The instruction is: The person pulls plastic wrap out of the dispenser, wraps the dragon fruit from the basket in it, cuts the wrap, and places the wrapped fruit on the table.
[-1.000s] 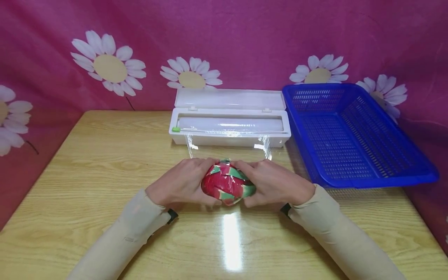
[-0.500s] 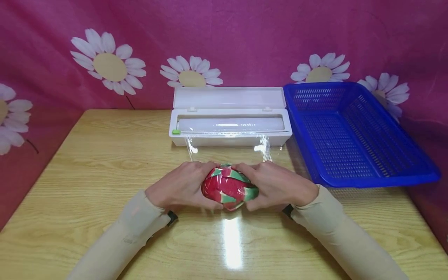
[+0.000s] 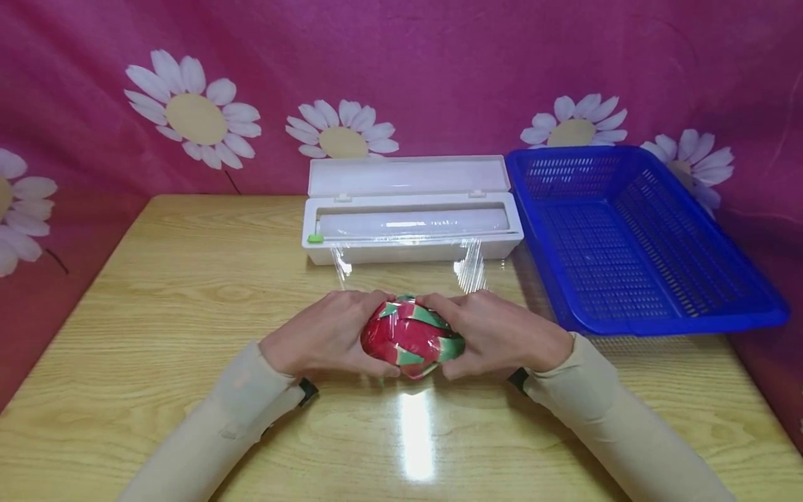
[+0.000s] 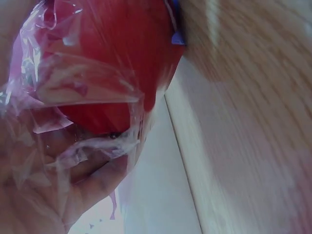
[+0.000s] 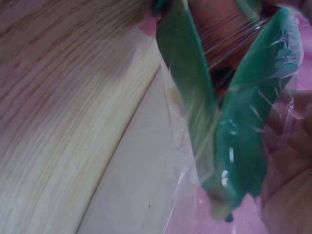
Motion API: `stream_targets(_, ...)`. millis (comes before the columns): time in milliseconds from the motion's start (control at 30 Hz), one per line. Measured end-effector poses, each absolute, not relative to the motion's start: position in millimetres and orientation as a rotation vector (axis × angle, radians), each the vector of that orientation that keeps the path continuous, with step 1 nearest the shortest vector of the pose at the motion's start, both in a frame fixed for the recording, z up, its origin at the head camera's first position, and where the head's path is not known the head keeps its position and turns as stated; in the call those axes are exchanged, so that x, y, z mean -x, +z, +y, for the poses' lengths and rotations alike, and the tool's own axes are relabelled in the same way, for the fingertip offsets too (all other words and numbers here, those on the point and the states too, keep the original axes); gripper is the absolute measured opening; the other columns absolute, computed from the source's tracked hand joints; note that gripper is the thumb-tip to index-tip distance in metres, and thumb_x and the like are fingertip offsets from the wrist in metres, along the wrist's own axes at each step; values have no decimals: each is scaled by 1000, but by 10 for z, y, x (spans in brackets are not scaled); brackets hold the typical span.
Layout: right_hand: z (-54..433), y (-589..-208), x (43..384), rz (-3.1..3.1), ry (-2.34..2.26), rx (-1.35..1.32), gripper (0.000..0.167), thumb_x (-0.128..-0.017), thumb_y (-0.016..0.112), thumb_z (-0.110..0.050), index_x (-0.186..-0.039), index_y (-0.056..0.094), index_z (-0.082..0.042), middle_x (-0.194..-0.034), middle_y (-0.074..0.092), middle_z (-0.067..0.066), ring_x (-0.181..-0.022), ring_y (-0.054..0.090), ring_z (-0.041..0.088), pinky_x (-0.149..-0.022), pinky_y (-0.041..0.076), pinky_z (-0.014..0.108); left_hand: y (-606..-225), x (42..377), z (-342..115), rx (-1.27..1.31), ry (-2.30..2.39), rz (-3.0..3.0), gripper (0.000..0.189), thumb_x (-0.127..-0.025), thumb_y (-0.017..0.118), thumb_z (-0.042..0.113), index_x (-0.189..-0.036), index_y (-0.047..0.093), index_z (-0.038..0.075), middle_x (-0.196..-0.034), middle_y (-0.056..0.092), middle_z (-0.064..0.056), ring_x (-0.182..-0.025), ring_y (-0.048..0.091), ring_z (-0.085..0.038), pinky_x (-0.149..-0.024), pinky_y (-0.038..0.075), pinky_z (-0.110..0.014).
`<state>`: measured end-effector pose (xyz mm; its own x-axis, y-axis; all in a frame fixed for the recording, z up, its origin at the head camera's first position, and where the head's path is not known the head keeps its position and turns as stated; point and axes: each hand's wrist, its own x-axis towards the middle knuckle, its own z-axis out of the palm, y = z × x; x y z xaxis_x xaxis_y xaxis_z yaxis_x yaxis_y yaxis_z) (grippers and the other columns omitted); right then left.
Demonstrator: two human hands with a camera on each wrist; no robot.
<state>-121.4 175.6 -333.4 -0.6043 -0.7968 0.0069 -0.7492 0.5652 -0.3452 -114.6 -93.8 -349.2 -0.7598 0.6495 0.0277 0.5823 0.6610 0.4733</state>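
Observation:
Between both hands, above the middle of the table, is a red dragon fruit [image 3: 410, 336] with green scales, covered in shiny cling film. My left hand [image 3: 330, 333] grips its left side, thumb toward me. On the right side my right hand [image 3: 495, 333] grips it the same way. Loose, crumpled film [image 4: 87, 83] lies over the fruit and the left fingers in the left wrist view. Green scales [image 5: 243, 131] under film show in the right wrist view, beside the right palm. A clear sheet of film [image 3: 470, 268] runs from the fruit back to the white dispenser [image 3: 414, 251].
The dispenser's lid [image 3: 408, 176] stands raised, with a film roll [image 3: 414, 222] inside and a green slider [image 3: 316, 238] at its front left. A blue plastic basket [image 3: 677, 326] stands at the right, close to the dispenser. Behind the wooden table [image 3: 188, 293] hangs a flowered pink cloth [image 3: 439, 77].
Both hands have brought the fruit slightly toward me, and it has turned a little, its front now lower. In the last half second they have hardly moved. Film still runs to the dispenser.

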Motion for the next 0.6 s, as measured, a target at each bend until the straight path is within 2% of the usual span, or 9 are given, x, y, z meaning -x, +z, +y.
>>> stream_targets(267,1778,-3337,1241,2670,-476,1335,81,-73,77,-29,-144,44,-9,-84,66,-7,-59,51,1,-53,46,14,-3503,1175,-914,-1021,727,2773,85,-72,88,56,-137,58,12,-119,70,4,-102,66,-8,-86,61,-23)
stream_targets(367,1786,-3346,1249,2677,-472,1325,79,-73,78,-29,-142,44,-10,-83,65,-8,-60,52,2,-54,46,14,-3509,1175,-915,-1030,707,2802,90,-71,89,56,-141,57,9,-133,65,-2,-116,63,-14,-92,62,-28)
stream_targets(500,1791,-3352,1257,2687,-457,1321,74,-75,79,-29,-139,48,-11,-88,68,-7,-63,55,2,-57,48,14,-3516,1172,-920,-1048,674,2845,93,-71,90,54,-144,55,8,-155,47,-10,-138,46,-23,-99,61,-37)
stream_targets(600,1790,-3349,1259,2695,-443,1327,74,-75,79,-30,-140,49,-10,-93,70,-5,-65,56,2,-59,49,14,-3520,1173,-922,-1076,685,2860,89,-70,91,53,-140,58,9,-150,47,-8,-135,46,-21,-98,61,-35)
